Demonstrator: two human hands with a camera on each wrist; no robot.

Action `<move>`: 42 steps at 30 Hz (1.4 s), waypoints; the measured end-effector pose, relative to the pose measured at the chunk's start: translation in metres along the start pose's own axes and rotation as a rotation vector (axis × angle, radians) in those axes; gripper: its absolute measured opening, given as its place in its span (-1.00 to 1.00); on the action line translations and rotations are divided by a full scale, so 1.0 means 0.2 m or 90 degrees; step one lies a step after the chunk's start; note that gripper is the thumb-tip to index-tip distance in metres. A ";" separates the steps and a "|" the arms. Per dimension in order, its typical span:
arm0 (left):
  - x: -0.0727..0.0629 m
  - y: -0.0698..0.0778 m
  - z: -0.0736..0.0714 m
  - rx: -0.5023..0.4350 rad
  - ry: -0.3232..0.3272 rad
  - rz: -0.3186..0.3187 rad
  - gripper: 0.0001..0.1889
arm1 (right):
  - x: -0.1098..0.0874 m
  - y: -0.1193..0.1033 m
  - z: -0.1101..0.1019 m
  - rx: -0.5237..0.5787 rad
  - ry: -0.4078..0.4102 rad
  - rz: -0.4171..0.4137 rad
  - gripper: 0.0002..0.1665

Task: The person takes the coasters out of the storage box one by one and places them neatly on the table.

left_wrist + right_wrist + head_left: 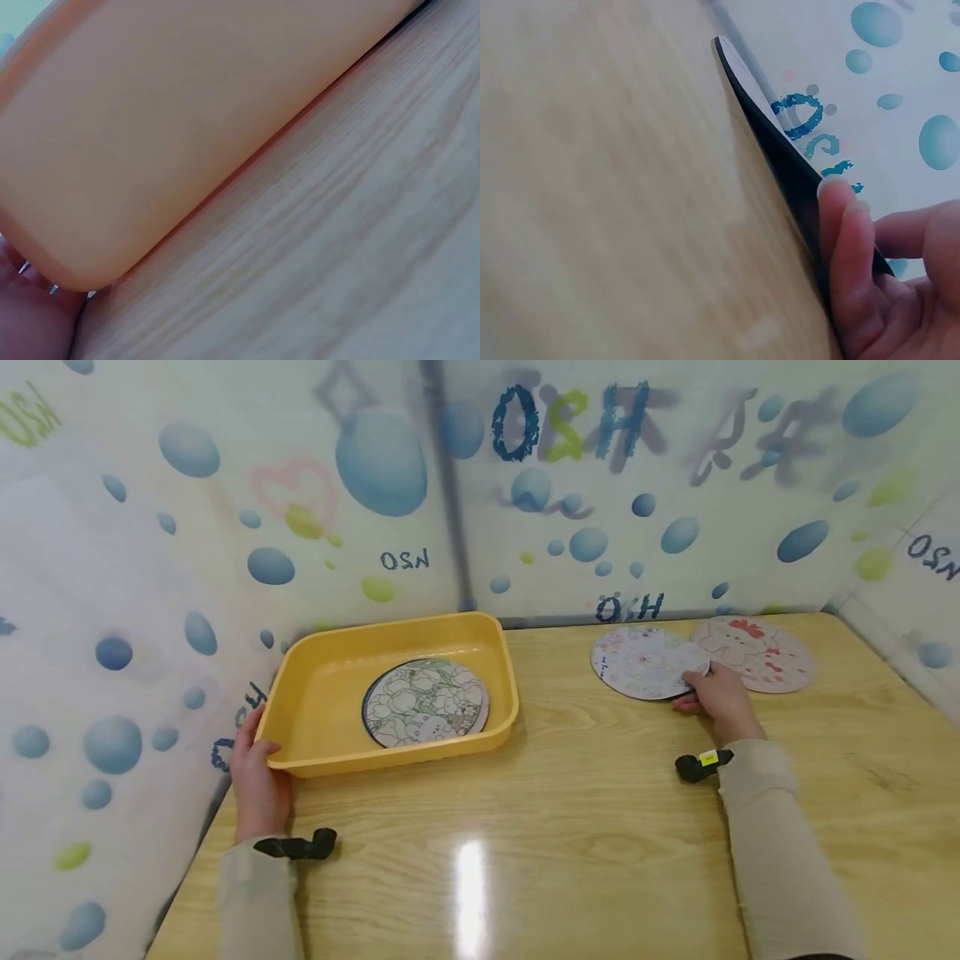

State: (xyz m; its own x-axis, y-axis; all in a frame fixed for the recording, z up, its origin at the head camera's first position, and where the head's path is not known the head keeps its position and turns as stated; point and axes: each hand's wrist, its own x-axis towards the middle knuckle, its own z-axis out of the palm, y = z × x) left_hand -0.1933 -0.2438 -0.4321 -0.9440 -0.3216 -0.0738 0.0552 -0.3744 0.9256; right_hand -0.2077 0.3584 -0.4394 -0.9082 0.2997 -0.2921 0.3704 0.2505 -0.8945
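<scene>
My left hand [258, 777] grips the near left corner of a yellow plastic tray [311, 764], its thumb over the rim and fingers along the outside. In the left wrist view, the tray's outer wall [180, 127] fills much of the picture. Inside the tray lies a round mouse pad with a flower drawing [423, 702]. Over at the right, my right hand [722, 697] pinches the edge of a whitish round mouse pad [641, 660]. In the right wrist view, this pad's black underside [799, 191] is tilted up from the table, thumb and fingers on opposite faces.
A pinkish round mouse pad [772, 656] with red patterns lies beside and partly behind the held one. Everything stands on a wood-grain table [585, 827]. Patterned cloth walls [465, 527] close off the back and both sides. Light glares off the table's front.
</scene>
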 end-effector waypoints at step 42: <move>0.00 0.03 0.00 -0.006 0.015 -0.029 -0.42 | -0.15 0.06 0.03 0.021 0.014 -0.043 -0.41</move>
State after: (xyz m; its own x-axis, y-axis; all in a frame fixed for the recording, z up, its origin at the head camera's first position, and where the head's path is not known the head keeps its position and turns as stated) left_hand -0.1931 -0.2461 -0.4265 -0.9375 -0.3248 -0.1248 0.0155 -0.3971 0.9176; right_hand -0.1770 0.3460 -0.4432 -0.9264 0.3034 -0.2231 0.3009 0.2403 -0.9229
